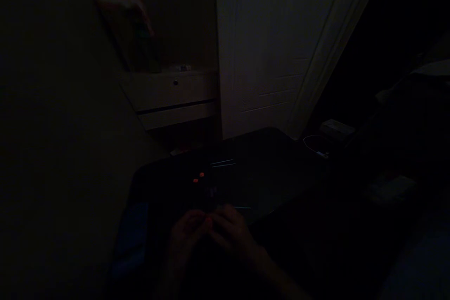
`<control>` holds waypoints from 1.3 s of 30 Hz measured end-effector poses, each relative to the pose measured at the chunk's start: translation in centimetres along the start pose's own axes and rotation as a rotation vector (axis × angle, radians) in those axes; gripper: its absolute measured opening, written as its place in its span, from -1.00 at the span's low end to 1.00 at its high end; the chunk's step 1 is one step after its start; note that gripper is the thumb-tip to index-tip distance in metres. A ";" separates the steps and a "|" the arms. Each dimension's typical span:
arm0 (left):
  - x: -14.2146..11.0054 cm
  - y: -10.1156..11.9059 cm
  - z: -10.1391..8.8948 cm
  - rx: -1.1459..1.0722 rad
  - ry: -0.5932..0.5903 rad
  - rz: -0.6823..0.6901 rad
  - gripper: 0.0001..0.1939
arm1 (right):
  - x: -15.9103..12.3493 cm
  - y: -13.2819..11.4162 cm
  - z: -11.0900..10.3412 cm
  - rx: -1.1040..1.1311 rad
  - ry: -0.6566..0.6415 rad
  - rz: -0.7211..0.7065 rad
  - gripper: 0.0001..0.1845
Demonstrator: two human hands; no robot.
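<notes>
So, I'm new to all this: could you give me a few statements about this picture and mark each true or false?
1. Two small, blocky orange pieces lie on the dark, round-cornered tabletop. True.
2. The bare left hand and bare right hand are far apart. False: they come close together at a small orange-red thing.
3. Two thin, pale, straight rods lie beyond the hands. True.
4. The tall, pale, grooved panel stands left of the pale, flat drawer front. False: it stands to its right.
5. Another thin, pale rod lies near the right hand. True.
</notes>
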State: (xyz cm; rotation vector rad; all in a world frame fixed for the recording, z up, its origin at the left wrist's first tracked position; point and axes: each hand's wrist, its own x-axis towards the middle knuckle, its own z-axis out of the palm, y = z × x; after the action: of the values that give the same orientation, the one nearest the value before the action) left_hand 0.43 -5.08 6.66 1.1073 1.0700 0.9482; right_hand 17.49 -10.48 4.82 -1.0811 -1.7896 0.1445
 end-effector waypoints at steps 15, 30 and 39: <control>-0.6 2.1 0.5 0.253 -0.142 0.044 -0.63 | -0.2 0.3 0.4 0.010 0.105 0.058 -0.79; -0.8 1.1 0.3 0.404 -0.177 0.076 -0.65 | -0.2 1.2 0.5 0.009 -0.111 0.030 -0.34; -0.6 1.7 0.1 0.453 -0.275 0.085 -0.65 | -0.6 1.4 0.4 -0.024 -0.101 -0.062 -0.50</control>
State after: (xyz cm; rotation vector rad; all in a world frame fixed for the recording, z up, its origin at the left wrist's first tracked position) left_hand 0.32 -5.38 8.41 1.6158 1.0397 0.6046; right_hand 18.04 -9.90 3.47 -1.0493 -1.9173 0.1424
